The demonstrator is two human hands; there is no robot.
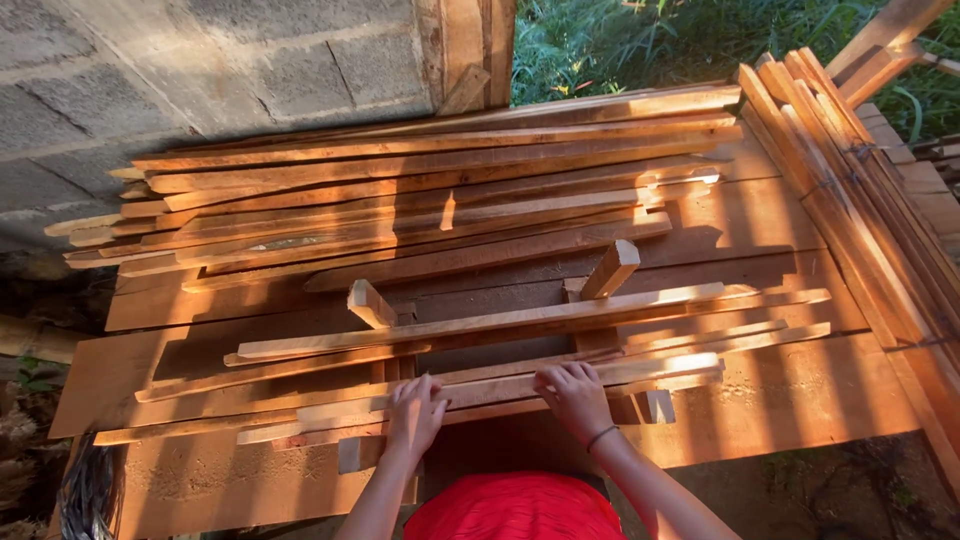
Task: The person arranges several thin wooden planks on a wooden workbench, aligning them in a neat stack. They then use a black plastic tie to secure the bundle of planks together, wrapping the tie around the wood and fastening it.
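On the workbench [800, 400], both hands [415, 412] [575, 395] press one long wooden slat [620, 370]

Bundled slats [880, 190] cut off at right edge

- L hand [414, 412]: palm down, fingers together, pointing fwd & flat, pressed down w/ fingertips at front edge.
- R hand [574, 395]: palm down, fingers curled over slightly, knuckles up; dark band round wrist.
- Both forearms bare, reaching fwd from bottom of view, angled inward; hands near each other, not touching.
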